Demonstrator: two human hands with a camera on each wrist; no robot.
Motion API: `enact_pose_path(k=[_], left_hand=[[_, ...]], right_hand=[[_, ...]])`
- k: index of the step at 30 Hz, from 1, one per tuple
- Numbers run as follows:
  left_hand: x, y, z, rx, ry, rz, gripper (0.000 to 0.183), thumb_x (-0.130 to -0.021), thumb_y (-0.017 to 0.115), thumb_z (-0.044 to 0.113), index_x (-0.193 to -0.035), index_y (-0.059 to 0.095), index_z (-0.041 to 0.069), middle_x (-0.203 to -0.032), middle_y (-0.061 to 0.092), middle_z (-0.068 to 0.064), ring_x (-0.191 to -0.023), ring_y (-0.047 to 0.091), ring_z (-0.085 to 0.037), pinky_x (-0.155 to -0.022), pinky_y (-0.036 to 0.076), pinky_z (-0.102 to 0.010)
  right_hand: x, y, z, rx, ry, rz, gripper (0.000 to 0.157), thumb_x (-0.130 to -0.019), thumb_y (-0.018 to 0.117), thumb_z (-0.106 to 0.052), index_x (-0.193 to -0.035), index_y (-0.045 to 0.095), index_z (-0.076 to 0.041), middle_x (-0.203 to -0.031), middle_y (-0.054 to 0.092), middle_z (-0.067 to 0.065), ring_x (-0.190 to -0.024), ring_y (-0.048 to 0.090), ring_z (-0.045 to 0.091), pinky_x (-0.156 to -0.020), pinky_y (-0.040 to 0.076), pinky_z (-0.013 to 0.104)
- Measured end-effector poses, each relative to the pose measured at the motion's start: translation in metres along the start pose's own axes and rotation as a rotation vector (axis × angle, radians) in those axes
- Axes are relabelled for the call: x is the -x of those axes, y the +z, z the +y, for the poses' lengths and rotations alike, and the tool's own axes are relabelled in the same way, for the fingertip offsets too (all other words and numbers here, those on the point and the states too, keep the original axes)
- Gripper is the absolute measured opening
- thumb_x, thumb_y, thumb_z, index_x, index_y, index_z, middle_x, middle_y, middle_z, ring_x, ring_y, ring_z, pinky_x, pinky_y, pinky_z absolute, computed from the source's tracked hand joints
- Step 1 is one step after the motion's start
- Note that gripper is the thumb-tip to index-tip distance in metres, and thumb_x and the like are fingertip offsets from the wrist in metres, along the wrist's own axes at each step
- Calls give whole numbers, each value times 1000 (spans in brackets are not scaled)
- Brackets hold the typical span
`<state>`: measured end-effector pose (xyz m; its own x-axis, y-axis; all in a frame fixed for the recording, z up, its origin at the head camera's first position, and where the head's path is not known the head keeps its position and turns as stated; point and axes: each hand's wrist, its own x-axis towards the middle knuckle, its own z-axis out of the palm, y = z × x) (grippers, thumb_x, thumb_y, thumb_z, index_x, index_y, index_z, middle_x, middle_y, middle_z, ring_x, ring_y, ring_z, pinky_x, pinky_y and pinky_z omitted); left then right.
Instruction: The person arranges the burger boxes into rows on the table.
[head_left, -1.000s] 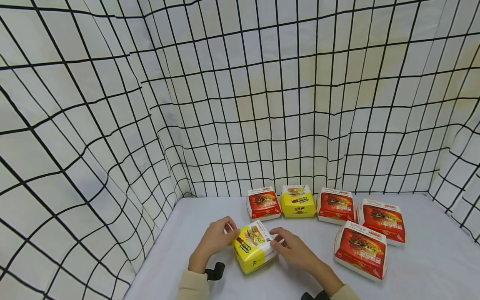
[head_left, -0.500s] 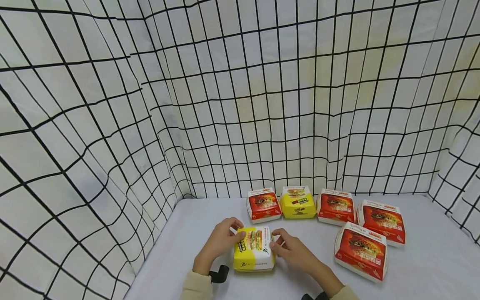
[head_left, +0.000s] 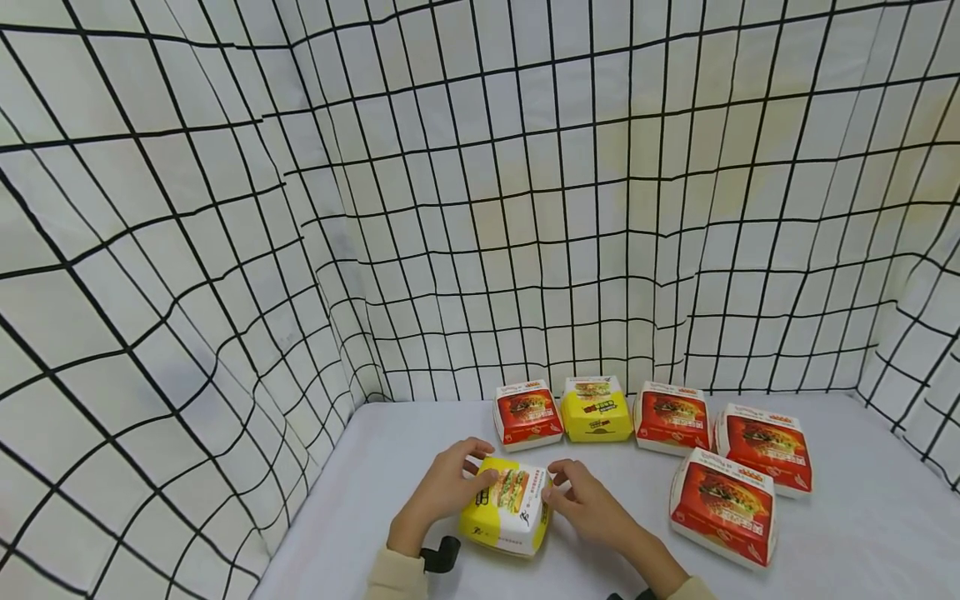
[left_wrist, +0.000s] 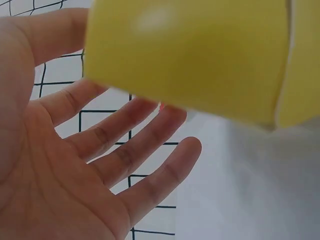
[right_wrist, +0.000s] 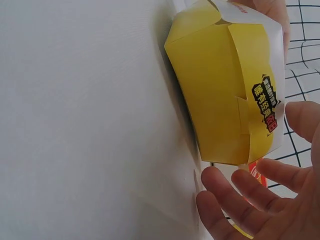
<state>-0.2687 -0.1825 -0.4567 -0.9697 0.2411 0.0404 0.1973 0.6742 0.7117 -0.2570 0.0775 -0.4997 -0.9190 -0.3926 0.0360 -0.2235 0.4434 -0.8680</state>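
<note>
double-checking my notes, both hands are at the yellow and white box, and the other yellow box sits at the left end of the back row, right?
Not quite: the head view shows the other yellow box second from the left; a red box takes the left end. The left hand and right hand are indeed at the yellow and white box.

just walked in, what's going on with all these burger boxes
A person has a yellow-and-white box between both hands at the near side of a white table. The left hand has its grip on the left side, thumb over the top, and the right hand is at the opposite side; whether it holds firmly is hard to tell. The box looks closed. Five more boxes sit beyond and to the right, untouched: four red boxes and another yellow box.
</note>
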Motion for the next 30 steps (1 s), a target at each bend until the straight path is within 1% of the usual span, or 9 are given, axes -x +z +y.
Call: enact_pose_path(k=[4, 6, 11, 13, 17, 23, 30], left_hand=[[3, -9, -2, -4, -2, -18, 45, -95, 73, 33, -133, 61, 14, -131, 64, -14, -106, 63, -25, -83, 56, -44], [5, -13, -4, -11, -1, -27, 47, -95, 73, 34, -135, 60, 13, -131, 64, -15, -106, 64, -25, -82, 56, -43], [9, -22, -6, -27, -21, -61, 51, -94, 73, 37, -137, 59, 14, -126, 67, -13, -104, 63, -24, -79, 56, -42], [11, -24, -7, -24, -41, -83, 51, -93, 74, 38, -137, 59, 15, -123, 68, -12, -101, 63, -23, -78, 55, -42], [13, -28, -9, -28, -61, -121, 49, -92, 75, 38, -135, 61, 17, -119, 69, -9, -98, 61, -22, -76, 53, -41], [13, -26, -13, -26, -66, -164, 46, -93, 74, 38, -133, 63, 19, -116, 70, -7, -96, 60, -22, -73, 50, -39], [10, -21, -10, -16, -70, -161, 42, -95, 71, 40, -131, 64, 20, -116, 69, -8, -94, 59, -21, -73, 49, -37]], right_hand=[[0, 1, -1, 13, 2, 15, 51, -101, 62, -40, -136, 51, -5, -127, 56, 13, -100, 57, 20, -79, 50, 35], [0, 2, -2, 10, 12, 13, 52, -101, 62, -41, -138, 51, -5, -130, 55, 14, -101, 57, 20, -79, 50, 35], [0, 4, -1, 8, 33, -7, 61, -101, 60, -46, -145, 48, -6, -139, 55, 15, -104, 58, 19, -78, 51, 34], [0, 5, 0, 7, 32, -14, 63, -101, 59, -47, -147, 46, -6, -141, 55, 15, -105, 59, 19, -78, 51, 34], [1, 6, 1, -4, 24, -25, 65, -102, 58, -48, -150, 44, -6, -143, 55, 16, -106, 59, 19, -79, 51, 35], [3, 6, -1, -23, 42, -48, 67, -101, 58, -50, -149, 43, -6, -141, 56, 15, -108, 59, 19, -80, 52, 36], [1, 5, -2, -33, 48, -52, 65, -101, 58, -50, -147, 45, -5, -138, 57, 14, -107, 59, 20, -82, 53, 37]])
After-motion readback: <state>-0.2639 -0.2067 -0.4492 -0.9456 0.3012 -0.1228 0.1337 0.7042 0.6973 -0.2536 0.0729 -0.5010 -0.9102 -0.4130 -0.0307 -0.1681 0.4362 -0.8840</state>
